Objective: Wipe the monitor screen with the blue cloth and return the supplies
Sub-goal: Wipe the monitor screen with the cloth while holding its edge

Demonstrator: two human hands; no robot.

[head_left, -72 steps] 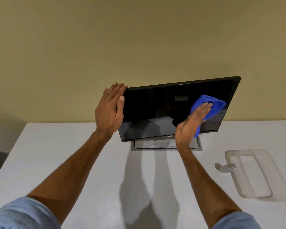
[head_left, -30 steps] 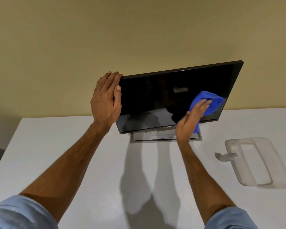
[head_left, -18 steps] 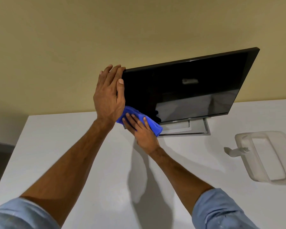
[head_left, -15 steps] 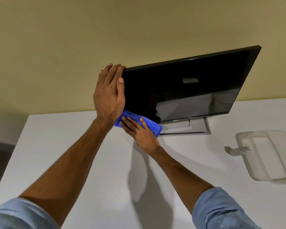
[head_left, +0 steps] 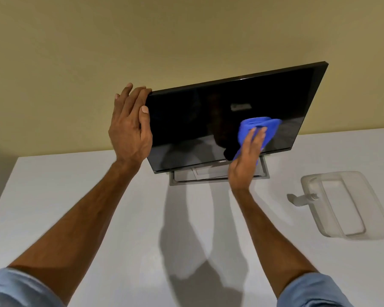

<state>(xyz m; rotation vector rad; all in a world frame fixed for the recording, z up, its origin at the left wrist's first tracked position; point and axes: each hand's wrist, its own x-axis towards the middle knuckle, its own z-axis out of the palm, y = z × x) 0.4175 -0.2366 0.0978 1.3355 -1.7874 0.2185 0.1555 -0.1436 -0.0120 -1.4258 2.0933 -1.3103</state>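
A black monitor with a dark screen stands on its grey base on the white table, tilted back. My left hand grips the monitor's upper left edge, thumb on the front. My right hand presses a bunched blue cloth flat against the lower right part of the screen, fingers spread over it. The cloth's lower part is hidden under my palm.
A translucent plastic tray lies on the white table to the right of the monitor, with a clear spray nozzle jutting over its left rim. A beige wall rises directly behind the table.
My right hand swept the cloth from the screen's right side to the lower left corner, then back to the lower right. My left hand stayed on the left edge.
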